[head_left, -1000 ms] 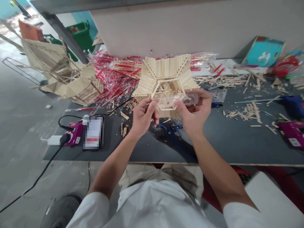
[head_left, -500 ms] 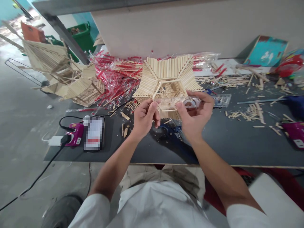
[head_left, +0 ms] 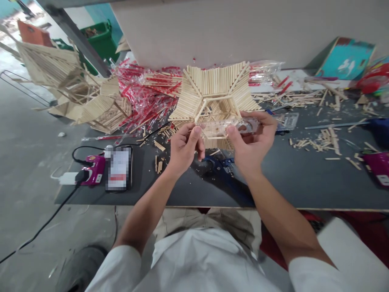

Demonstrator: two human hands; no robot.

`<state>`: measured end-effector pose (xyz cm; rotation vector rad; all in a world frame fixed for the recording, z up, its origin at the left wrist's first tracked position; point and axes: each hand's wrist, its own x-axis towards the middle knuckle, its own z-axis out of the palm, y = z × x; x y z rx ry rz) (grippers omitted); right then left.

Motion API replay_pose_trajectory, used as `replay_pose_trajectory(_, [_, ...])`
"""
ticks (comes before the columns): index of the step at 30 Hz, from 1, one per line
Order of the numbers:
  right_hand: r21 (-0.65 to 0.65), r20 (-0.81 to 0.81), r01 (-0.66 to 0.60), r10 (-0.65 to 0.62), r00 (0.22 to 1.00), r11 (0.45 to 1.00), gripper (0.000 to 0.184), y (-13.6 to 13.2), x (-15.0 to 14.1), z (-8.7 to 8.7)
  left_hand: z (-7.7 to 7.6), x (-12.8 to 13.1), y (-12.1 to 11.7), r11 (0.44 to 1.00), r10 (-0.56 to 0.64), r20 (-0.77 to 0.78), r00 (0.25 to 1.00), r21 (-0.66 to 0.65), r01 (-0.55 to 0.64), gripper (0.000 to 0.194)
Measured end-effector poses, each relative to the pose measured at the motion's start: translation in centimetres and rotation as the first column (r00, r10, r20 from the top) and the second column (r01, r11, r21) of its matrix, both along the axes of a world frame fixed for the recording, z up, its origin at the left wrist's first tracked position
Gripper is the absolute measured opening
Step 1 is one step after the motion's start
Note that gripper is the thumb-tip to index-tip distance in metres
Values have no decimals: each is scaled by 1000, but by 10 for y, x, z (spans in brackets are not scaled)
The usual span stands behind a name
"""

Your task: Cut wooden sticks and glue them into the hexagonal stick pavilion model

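A star-shaped model of thin wooden sticks (head_left: 215, 80) rises in front of me, with a hexagonal opening in its middle. Across the near part of that opening lies a clear plastic ruler (head_left: 212, 129). My right hand (head_left: 253, 150) grips the ruler's right part, thumb in front and fingers behind. At the model's near left corner, my left hand (head_left: 184, 149) is closed, its thumb against the stick frame beside the ruler's left end. Its fingertips are partly hidden behind. Below the hands, a dark blue tool (head_left: 220, 166) lies on the dark table (head_left: 291, 182).
Red-and-clear plastic wrappers (head_left: 139, 95) heap up behind on the left, beside a larger stick model (head_left: 100, 101). A phone (head_left: 119, 168) and a purple power adapter (head_left: 96, 170) lie at left. Loose stick pieces (head_left: 325, 142) and a blue glue gun (head_left: 377, 132) are at right.
The view has shifted slightly. My hands keep their grip, and the ruler stays across the opening with a small shift in its tilt.
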<state>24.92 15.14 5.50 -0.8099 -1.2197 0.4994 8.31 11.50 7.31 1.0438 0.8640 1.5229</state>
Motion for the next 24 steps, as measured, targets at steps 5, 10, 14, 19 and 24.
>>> replay_pose_trajectory(5, [18, -23, -14, 15, 1000, 1000, 50, 0, -1, 0, -2, -1, 1, 1000, -9, 11, 1000, 19, 9, 36])
replay_pose_trajectory(10, [44, -40, -42, 44, 998, 998, 48, 0, -2, -1, -2, -1, 2, 1000, -8, 13, 1000, 19, 8, 34])
replay_pose_trajectory(14, [35, -32, -77, 79, 996, 996, 49, 1, -1, -4, -2, 0, 2, 1000, 0, 6, 1000, 15, 0, 34])
replay_pose_trajectory(19, [60, -48, -61, 64, 997, 996, 47, 1, -2, -1, -2, -1, 1, 1000, 13, -18, 1000, 14, -13, 36])
replay_pose_trajectory(24, [92, -99, -71, 81, 992, 993, 45, -1, -5, 4, -1, 0, 1, 999, 40, -28, 999, -9, -40, 37])
